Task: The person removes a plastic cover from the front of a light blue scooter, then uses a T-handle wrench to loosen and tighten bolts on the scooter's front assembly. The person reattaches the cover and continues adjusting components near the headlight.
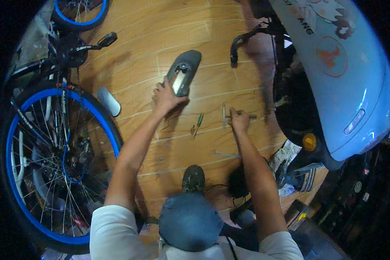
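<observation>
My left hand (167, 96) is closed on the near end of a long dark grey shell-like part (192, 60), which has a pale metallic panel and a round fitting on top. The part lies at a slant over the tiled floor. Farther right, my right hand (239, 119) is wrapped round the bar of a T-shaped metal tool (224, 116), low over the floor. Its dark bar end sticks out on the right of the fist. Between the hands lies a screwdriver (199, 120) with a green handle. A thin metal tool (226, 154) rests nearer my right forearm.
A bicycle wheel (21, 130) with a blue rim stands on the left, beside a loose rounded grey piece (109, 102). The light-blue scooter body (355, 91) fills the right side. A crumpled paper (288, 151) lies below it. My shoe (193, 178) is on the wooden-patterned floor (136, 47).
</observation>
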Demonstrator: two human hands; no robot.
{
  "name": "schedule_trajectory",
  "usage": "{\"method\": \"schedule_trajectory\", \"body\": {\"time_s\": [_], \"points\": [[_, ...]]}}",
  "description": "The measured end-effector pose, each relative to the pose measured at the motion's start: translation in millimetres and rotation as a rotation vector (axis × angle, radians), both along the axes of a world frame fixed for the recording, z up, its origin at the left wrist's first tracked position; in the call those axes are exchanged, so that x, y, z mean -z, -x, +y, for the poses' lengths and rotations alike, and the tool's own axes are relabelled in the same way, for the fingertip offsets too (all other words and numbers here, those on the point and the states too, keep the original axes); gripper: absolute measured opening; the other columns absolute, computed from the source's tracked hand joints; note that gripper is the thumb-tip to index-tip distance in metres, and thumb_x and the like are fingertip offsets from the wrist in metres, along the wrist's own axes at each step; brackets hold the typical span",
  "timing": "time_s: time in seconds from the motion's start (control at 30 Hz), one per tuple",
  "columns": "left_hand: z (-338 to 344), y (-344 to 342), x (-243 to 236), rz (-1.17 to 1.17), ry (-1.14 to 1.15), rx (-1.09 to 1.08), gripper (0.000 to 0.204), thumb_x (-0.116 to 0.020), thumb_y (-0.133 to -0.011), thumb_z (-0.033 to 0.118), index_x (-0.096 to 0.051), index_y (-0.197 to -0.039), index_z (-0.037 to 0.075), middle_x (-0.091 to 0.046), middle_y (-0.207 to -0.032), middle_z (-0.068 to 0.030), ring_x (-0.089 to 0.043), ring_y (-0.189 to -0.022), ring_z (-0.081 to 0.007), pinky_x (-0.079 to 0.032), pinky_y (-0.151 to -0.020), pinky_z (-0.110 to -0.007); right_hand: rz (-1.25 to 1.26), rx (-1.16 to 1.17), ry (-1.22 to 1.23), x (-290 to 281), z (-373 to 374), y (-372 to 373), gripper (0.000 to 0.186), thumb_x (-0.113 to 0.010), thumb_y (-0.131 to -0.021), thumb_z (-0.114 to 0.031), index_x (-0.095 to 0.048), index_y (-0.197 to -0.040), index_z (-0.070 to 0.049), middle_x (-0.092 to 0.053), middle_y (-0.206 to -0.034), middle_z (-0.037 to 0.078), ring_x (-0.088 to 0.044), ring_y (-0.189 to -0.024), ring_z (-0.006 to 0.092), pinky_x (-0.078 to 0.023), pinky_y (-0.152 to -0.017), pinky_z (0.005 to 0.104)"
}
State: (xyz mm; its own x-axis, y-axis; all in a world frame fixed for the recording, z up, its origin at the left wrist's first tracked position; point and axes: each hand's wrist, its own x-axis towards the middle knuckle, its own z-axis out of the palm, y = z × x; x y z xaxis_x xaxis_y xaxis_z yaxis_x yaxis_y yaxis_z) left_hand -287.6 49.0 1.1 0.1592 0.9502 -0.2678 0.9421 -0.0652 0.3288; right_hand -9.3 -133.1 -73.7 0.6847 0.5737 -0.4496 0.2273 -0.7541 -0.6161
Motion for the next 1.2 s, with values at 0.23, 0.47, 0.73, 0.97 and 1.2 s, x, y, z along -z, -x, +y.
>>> {"method": "schedule_trajectory", "body": {"time_s": [0.23, 0.47, 0.73, 0.97, 1.2], "points": [[-56, -4, -3, -0.192, -0.075, -0.043, 0.109, -0.088, -0.07, 0.059, -0.041, -0.15, 0.003, -0.035, -0.149, -0.0296, -0.039, -0.132, -0.0512, -0.042, -0.105, -0.063, -0.085, 0.082, -0.411, -18, -36, 23, 0.041, -0.078, -0.091, -0.021, -0.063, -0.117, 0.006, -0.074, -0.105, 0.016, -0.07, -0.094, 0.0298, -0.055, -0.083, 0.0403], [-117, -10, -25, -1.127, 0.428, -0.143, 0.053, -0.056, -0.106, 0.043, -0.058, -0.138, 0.0, -0.066, -0.124, -0.012, -0.06, -0.111, -0.0188, -0.049, -0.097, -0.036, 0.268, -0.262, -0.586, -78, 36, 123, 0.025, -0.069, -0.097, -0.013, -0.06, -0.115, 0.001, -0.071, -0.092, 0.01, -0.068, -0.078, 0.0167, -0.055, -0.068, 0.0309], [-77, 47, -4, -1.414, 0.538, -0.704, 0.035, -0.052, -0.106, 0.044, -0.067, -0.105, 0.012, -0.067, -0.094, -0.0005, -0.056, -0.074, -0.0124, -0.042, -0.068, -0.028, -0.198, -0.162, -0.239, -80, 58, 148, 0.064, -0.082, -0.085, -0.039, -0.056, -0.126, 0.002, -0.067, -0.117, 0.026, -0.066, -0.111, 0.0381, -0.054, -0.09, 0.0451], [-74, 59, -31, -1.551, 0.366, -0.835, 0.049, -0.052, -0.103, 0.06, -0.049, -0.08, 0.017, -0.056, -0.075, 0.0008, -0.04, -0.06, -0.0106, -0.034, -0.06, -0.026, 0.039, -0.264, 0.05, -69, 92, 154, 0.066, -0.084, -0.078, -0.042, -0.06, -0.121, 0.002, -0.07, -0.117, 0.026, -0.069, -0.109, 0.0434, -0.056, -0.093, 0.0503], [-46, 59, -76, -1.013, -0.001, -0.368, 0.033, -0.067, -0.102, 0.033, -0.065, -0.095, 0.001, -0.062, -0.077, -0.0024, -0.053, -0.071, -0.0094, -0.042, -0.065, -0.027, -0.063, -0.237, -0.029, -89, 92, 137, 0.056, -0.08, -0.078, -0.043, -0.07, -0.119, -0.007, -0.074, -0.106, 0.021, -0.072, -0.1, 0.0386, -0.056, -0.087, 0.0486]]}}
